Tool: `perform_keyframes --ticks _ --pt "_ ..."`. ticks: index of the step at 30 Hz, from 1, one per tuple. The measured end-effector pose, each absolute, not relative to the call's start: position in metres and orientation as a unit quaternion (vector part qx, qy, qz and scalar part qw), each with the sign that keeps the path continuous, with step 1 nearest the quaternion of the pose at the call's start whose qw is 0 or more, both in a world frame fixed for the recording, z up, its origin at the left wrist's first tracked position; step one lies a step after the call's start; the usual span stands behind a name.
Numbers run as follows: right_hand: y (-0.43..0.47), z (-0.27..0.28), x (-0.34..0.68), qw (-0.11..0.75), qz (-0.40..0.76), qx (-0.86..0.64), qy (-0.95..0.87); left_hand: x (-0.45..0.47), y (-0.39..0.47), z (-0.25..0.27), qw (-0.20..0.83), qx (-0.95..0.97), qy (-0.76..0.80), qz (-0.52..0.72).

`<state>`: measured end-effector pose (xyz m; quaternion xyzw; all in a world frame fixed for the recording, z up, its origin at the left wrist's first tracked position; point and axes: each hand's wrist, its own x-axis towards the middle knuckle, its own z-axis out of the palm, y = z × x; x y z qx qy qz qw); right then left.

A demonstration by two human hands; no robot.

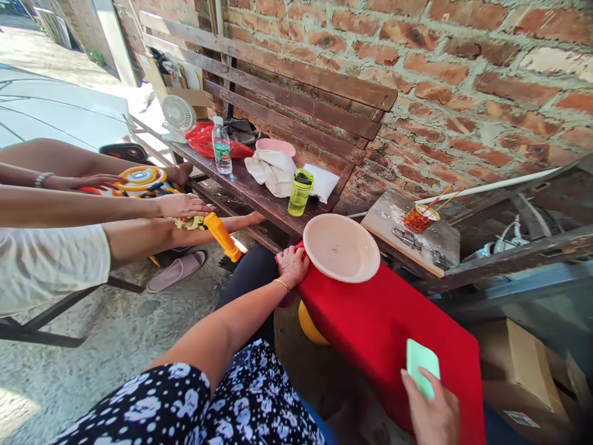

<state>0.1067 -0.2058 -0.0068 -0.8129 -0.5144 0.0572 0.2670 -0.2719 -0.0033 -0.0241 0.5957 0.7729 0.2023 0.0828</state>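
My right hand grips a flat mint-green block with rounded corners, held over a long red-covered surface. What kind of thing the block is, I cannot tell. My left hand rests palm down on the far left corner of that red surface, its fingers laid over the edge and nothing visible in them. Just right of its fingertips sits a wide, shallow pale pink basin, with a few dark specks inside.
A wooden bench holds a water bottle, a yellow-green bottle and a white cloth. Another person's hands are at left, near a yellow toy. Right stand a board with a red cup and a cardboard box.
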Motion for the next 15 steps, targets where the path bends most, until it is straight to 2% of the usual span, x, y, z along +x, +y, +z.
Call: perform_keyframes --ticks 4,8,11,15 --pt "-0.156 -0.005 -0.022 0.293 0.117 -0.678 -0.664 -0.273 -0.003 -0.026 0.079 0.598 0.770 0.207" --pt "-0.133 -0.015 -0.085 0.276 0.108 -0.606 -0.738 -0.273 -0.002 -0.026 0.078 0.600 0.769 0.208" --pt "-0.128 -0.020 -0.078 0.287 0.104 -0.612 -0.730 -0.274 -0.002 -0.026 0.079 0.600 0.768 0.208" --pt "-0.138 -0.018 -0.006 0.304 0.121 -0.687 -0.648 -0.274 -0.002 -0.027 0.081 0.600 0.767 0.211"
